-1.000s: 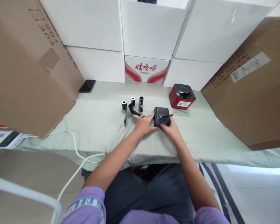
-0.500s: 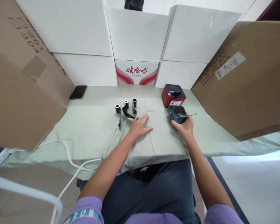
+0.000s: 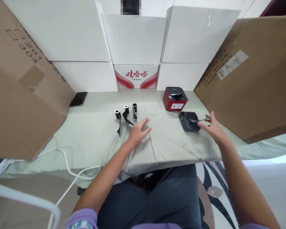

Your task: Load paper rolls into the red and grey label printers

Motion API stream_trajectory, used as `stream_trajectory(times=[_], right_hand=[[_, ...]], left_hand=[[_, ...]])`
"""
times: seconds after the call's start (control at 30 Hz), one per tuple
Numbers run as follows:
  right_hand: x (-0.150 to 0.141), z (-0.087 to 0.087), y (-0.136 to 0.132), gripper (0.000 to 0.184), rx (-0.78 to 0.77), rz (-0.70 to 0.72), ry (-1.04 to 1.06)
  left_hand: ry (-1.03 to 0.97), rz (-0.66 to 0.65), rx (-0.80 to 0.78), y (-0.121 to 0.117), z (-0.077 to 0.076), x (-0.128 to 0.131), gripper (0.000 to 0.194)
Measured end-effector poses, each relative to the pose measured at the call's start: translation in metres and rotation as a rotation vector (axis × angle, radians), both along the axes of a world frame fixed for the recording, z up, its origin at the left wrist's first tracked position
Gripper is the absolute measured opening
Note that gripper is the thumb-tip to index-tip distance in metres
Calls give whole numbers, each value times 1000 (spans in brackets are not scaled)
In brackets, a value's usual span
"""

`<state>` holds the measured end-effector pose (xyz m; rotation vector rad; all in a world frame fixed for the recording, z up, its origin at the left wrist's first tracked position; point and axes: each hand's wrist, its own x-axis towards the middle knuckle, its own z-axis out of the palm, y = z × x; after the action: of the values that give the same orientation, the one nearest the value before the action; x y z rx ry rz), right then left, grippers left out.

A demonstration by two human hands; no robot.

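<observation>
My left hand [image 3: 137,133] lies on the green cloth with fingers spread and nothing held. Just beyond it stand three small black-and-white rolls: a left roll [image 3: 117,114], a middle roll [image 3: 126,109] and a right roll [image 3: 134,107], each trailing a loose dark strip. To the right sits a dark blue-black, palm-sized printer [image 3: 188,126], with a thin dark strip [image 3: 197,120] sticking out of its top toward my right hand [image 3: 213,128]. That hand is beside the printer, thumb and fingers apart around the strip's end; whether they touch it is unclear.
Behind the dark printer stands a red printer [image 3: 173,103] with a black top. A phone [image 3: 78,99] lies at the back left. White boxes [image 3: 135,39] line the back; cardboard sheets [image 3: 28,95] flank both sides. A white cable [image 3: 66,159] runs over the front left edge.
My right hand has let go of the dark printer and moved right, off its body. The printer now sits flat, farther right of the red one. My left hand has barely moved.
</observation>
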<state>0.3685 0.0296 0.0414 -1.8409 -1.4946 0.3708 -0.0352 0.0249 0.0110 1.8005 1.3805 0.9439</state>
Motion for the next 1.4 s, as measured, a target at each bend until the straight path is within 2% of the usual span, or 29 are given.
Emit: stream_trajectory(times=[0.07, 0.13, 0.2, 0.27, 0.33, 0.43, 0.5, 0.57, 0.63, 0.77, 0.9, 1.03, 1.1, 1.2, 1.3, 1.4], right_hand=[[20, 23, 11, 90, 28, 7, 330], [27, 45, 33, 66, 34, 55, 559], [21, 60, 64, 44, -34, 95, 685], [4, 66, 100, 27, -160, 66, 743], [-15, 66, 133, 24, -305, 28, 700], [-34, 61, 165, 21, -419, 103, 660], [-39, 58, 174, 14, -452, 181, 593], [-41, 57, 175, 26, -452, 250, 524], [-45, 57, 170, 39, -422, 308, 477], [-67, 64, 149, 42, -297, 422, 362], [-104, 67, 104, 54, -128, 594, 279], [-138, 57, 46, 52, -95, 576, 252], [-151, 48, 24, 49, -121, 541, 274], [-163, 36, 7, 49, -133, 510, 265], [-168, 29, 2, 51, -111, 492, 226], [-170, 23, 2, 59, -103, 488, 246]], left_hand=[[-252, -2, -117, 0, 18, 0, 58], [-432, -22, -258, 12, 42, 5, 56], [-504, -29, -349, 37, 64, 21, 57], [-536, -2, -369, 72, 78, 48, 61], [-561, 46, -416, 108, 82, 82, 62], [-550, 136, -422, 147, 74, 129, 56], [-542, 130, -413, 160, 66, 147, 49], [-542, 122, -403, 164, 59, 153, 46], [-544, 133, -389, 163, 56, 149, 47], [-545, 162, -341, 145, 54, 116, 48], [-485, 168, -169, 104, 53, 68, 46], [-343, 251, -104, 51, 50, 33, 41], [-263, 276, -121, 29, 48, 25, 37], [-139, 320, -139, 8, 46, 22, 36], [-79, 352, -132, 2, 46, 22, 39], [-158, 385, -136, 7, 40, 23, 38]])
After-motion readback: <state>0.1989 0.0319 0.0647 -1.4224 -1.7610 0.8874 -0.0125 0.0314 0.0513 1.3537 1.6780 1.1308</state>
